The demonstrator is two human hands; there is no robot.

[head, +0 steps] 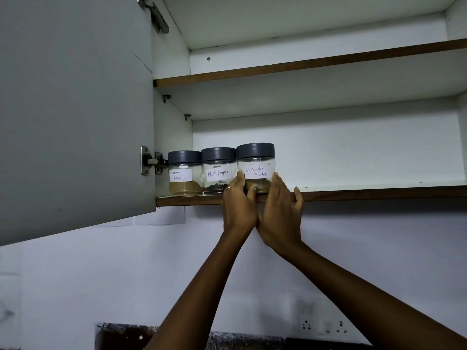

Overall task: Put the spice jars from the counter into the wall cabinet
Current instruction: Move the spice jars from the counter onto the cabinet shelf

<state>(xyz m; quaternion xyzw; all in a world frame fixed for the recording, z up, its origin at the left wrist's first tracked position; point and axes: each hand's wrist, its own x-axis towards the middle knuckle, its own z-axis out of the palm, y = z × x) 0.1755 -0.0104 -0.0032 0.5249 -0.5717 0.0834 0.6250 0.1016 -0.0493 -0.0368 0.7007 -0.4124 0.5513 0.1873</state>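
Observation:
Three clear spice jars with grey lids stand in a row at the left end of the wall cabinet's lower shelf (379,192). The garam masala jar (184,173) is leftmost, then the black pepper jar (217,170), then the coriander powder jar (255,165). My left hand (238,200) and my right hand (280,210) both cup the base of the coriander powder jar, which rests on the shelf's front edge. The hands hide the jar's lower part.
The cabinet door (75,109) hangs open at the left on its hinge (151,161). An upper shelf (303,65) runs above. To the right of the jars the lower shelf continues. A wall socket (323,327) and a dark counter edge (177,337) lie below.

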